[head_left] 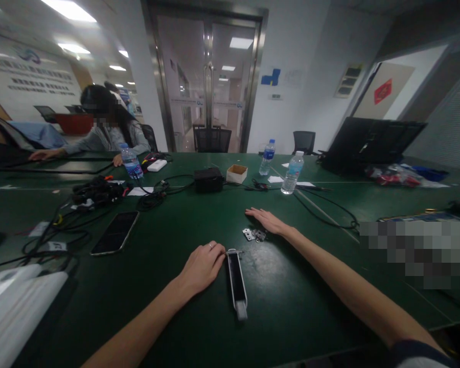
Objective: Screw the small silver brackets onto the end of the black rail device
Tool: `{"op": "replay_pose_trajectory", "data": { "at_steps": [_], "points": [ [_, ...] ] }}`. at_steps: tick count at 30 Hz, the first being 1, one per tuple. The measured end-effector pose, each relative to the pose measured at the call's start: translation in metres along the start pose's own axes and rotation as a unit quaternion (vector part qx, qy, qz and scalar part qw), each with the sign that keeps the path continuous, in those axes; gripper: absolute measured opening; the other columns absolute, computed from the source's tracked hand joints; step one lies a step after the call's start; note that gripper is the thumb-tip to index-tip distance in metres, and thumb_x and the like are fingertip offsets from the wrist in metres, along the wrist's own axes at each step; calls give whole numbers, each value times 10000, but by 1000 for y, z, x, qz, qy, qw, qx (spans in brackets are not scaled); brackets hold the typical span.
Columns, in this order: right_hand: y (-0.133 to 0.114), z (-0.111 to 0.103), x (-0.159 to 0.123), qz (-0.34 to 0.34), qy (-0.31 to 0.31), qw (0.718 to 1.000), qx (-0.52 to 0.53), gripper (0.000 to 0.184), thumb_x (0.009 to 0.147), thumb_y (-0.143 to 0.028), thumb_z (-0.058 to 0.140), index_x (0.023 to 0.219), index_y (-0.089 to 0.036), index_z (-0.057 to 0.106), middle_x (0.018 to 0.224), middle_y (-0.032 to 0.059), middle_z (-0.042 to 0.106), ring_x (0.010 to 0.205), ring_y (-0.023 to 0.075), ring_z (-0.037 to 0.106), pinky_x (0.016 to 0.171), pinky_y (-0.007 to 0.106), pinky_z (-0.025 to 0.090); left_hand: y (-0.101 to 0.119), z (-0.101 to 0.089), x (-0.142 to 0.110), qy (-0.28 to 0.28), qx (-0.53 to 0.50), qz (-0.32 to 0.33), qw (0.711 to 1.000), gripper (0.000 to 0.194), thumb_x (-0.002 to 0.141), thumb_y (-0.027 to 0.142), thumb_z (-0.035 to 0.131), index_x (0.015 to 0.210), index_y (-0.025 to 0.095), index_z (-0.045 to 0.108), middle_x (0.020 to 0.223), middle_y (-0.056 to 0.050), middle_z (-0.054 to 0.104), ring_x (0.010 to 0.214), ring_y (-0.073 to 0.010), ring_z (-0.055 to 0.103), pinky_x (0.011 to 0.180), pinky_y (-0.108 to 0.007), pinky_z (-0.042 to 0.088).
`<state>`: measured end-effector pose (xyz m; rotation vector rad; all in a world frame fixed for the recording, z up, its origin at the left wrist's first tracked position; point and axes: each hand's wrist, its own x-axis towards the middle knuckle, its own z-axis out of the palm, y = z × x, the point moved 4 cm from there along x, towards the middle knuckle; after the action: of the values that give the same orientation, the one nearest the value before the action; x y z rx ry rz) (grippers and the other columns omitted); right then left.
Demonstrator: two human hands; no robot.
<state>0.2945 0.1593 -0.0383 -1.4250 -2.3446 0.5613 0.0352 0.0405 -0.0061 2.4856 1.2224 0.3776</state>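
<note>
My left hand (201,268) rests on the green table with its fingers loosely bent and a ring on one finger. Its fingertips are at the upper left end of a long, narrow white frame (244,286), touching it or very close. This frame has a dark inside, a thin crossbar at the far end and a pale grey end piece toward me. My right hand (267,221) lies palm down, fingers stretched out to the left. Just below it sit several small metal plates with holes (249,234); whether the hand touches them is unclear.
Left of my hands are a phone (115,233), tangled black cables (95,193) and white rolls (23,312). Ahead stand a black box (208,180), a small open carton (236,175) and water bottles (292,174). A person (115,120) sits across at the left.
</note>
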Motion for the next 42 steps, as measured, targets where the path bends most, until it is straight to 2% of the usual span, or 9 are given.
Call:
{"op": "replay_pose_trajectory", "data": {
  "at_steps": [4, 8, 12, 16, 24, 28, 32, 37, 42],
  "points": [
    [-10, 5, -48, 2, 28, 999, -19, 510, 998, -424, 151, 1377, -285, 463, 1457, -6, 418, 1394, 171, 283, 1166, 464, 179, -2, 2, 0, 11, 2, 9, 1000, 238, 973, 295, 388, 1081, 208, 582, 1058, -44, 585, 892, -190, 580, 777, -325, 489],
    [-20, 5, -70, -12, 51, 996, -69, 457, 973, -381, 290, 1370, -250, 475, 1445, 36, 436, 1369, 200, 338, 1142, 474, 246, -1, 1, 0, 8, 2, 7, 1000, 241, 976, 298, 386, 1085, 202, 578, 1045, -41, 582, 884, -186, 579, 766, -321, 489],
    [-23, -3, -72, -23, 78, 993, -85, 425, 953, -316, 330, 1317, -240, 537, 1356, 53, 532, 1276, 211, 464, 1093, 434, 358, 1, 0, 0, 0, 5, 5, 1000, 231, 974, 277, 384, 1071, 201, 579, 1055, -46, 579, 908, -190, 577, 784, -322, 485],
    [-19, -10, -71, -20, 88, 990, -105, 406, 911, -272, 397, 1273, -227, 574, 1309, 69, 563, 1218, 234, 505, 1051, 427, 407, 0, 0, 1, -10, 1, -2, 1000, 233, 975, 283, 379, 1074, 200, 572, 1065, -47, 578, 914, -190, 576, 800, -327, 486],
    [-15, -18, -74, 25, 109, 979, -170, 396, 897, -252, 411, 1236, -187, 606, 1247, 103, 590, 1162, 268, 516, 999, 422, 434, -1, 1, 1, -5, -3, 1, 1000, 230, 977, 292, 380, 1068, 204, 572, 1058, -44, 578, 905, -193, 580, 782, -322, 488],
    [-22, -18, -73, -6, 132, 978, -162, 409, 886, -260, 450, 1273, -219, 575, 1267, 88, 571, 1183, 267, 486, 1008, 442, 415, 1, -1, 0, -6, -1, 2, 1000, 228, 976, 286, 380, 1055, 198, 575, 1053, -44, 579, 905, -194, 580, 781, -322, 486],
    [-31, -12, -69, -30, 111, 980, -164, 350, 908, -257, 434, 1191, -227, 638, 1238, 89, 586, 1159, 269, 496, 991, 441, 418, 2, -2, 0, -4, 3, 4, 1000, 229, 972, 279, 385, 1061, 189, 577, 1047, -48, 577, 895, -192, 579, 770, -320, 488],
    [-31, -10, -67, -20, 114, 981, -157, 305, 930, -267, 431, 1091, -219, 685, 1189, 96, 607, 1142, 266, 489, 990, 426, 400, 1, 0, 1, 0, 4, 13, 1000, 234, 978, 285, 376, 1070, 197, 571, 1052, -46, 576, 900, -189, 578, 778, -318, 488],
    [-31, -13, -68, -5, 123, 974, -188, 238, 921, -220, 470, 1010, -189, 689, 1060, 87, 645, 1031, 235, 520, 916, 374, 435, 0, 0, 2, 6, 10, 14, 1000, 225, 974, 274, 388, 1059, 187, 577, 1042, -49, 576, 893, -190, 578, 771, -319, 489]
  ]
}}
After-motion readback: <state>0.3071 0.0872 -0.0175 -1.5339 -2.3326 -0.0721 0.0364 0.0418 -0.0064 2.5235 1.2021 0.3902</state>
